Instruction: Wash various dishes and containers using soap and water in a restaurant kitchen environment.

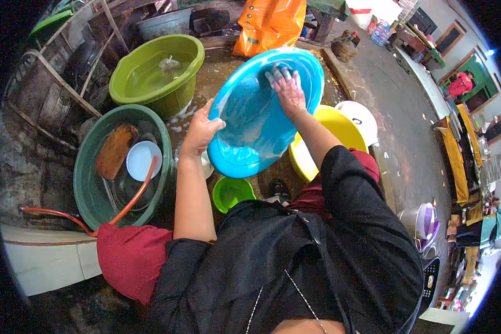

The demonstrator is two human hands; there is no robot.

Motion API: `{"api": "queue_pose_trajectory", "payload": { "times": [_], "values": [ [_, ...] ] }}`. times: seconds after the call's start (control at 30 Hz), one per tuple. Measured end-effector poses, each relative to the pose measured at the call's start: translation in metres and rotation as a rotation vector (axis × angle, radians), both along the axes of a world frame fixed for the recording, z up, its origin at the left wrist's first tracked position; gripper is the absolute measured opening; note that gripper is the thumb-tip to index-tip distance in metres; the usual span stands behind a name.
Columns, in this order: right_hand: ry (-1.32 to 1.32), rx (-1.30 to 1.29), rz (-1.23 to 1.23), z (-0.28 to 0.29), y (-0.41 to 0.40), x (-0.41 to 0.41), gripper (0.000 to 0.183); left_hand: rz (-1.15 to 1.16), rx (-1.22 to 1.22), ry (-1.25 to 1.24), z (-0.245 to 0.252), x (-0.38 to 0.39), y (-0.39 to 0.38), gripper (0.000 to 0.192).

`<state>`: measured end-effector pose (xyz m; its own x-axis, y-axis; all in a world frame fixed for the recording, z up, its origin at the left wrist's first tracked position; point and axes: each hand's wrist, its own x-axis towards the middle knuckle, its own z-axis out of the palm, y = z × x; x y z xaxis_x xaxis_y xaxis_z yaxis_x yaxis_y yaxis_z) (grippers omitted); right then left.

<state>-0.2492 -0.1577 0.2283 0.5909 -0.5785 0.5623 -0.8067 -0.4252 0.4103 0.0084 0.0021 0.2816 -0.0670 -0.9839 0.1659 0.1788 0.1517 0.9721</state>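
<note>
A large blue plastic basin is held tilted in front of me, its inside streaked with soap suds. My left hand grips its left rim, thumb over the edge. Inside the basin, near the far wall, my right hand presses down with foamy fingers. A dark patch shows around those fingertips; whether it is a scouring pad I cannot tell. Below the blue basin stands a small bright green bowl. A yellow basin is partly hidden behind my right forearm.
To the left, a dark green tub holds a brown block, a pale bowl and an orange hose. Beyond it stands an olive-green tub with water. An orange bag is ahead; a person is far right.
</note>
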Motion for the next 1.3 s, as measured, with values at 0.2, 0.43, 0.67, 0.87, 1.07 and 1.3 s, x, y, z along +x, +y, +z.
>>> {"api": "queue_pose_trajectory", "payload": {
  "times": [0.2, 0.43, 0.67, 0.87, 1.07, 1.3],
  "values": [
    [-0.276, 0.554, -0.131, -0.078, 0.060, 0.051, 0.053, 0.024, -0.154, 0.012, -0.013, -0.017, -0.015, 0.068],
    [-1.940, 1.274, 0.418, -0.079, 0.106, 0.157, 0.034, 0.159, -0.174, -0.040, -0.058, -0.030, -0.033, 0.069],
    [-0.966, 0.632, 0.231, -0.079, 0.151, 0.117, 0.032, 0.354, -0.029, 0.305, -0.052, -0.006, -0.028, 0.057],
    [-0.396, 0.556, 0.174, -0.087, 0.094, 0.046, 0.030, 0.309, -0.105, 0.247, -0.031, 0.004, -0.020, 0.055],
    [-0.796, 0.816, 0.151, -0.076, 0.151, 0.114, 0.037, 0.320, -0.147, 0.181, -0.043, -0.006, -0.031, 0.056],
    [-1.800, 0.958, 0.260, -0.049, 0.054, 0.175, 0.035, 0.270, -0.086, 0.130, -0.048, -0.031, -0.024, 0.048]
  ]
}}
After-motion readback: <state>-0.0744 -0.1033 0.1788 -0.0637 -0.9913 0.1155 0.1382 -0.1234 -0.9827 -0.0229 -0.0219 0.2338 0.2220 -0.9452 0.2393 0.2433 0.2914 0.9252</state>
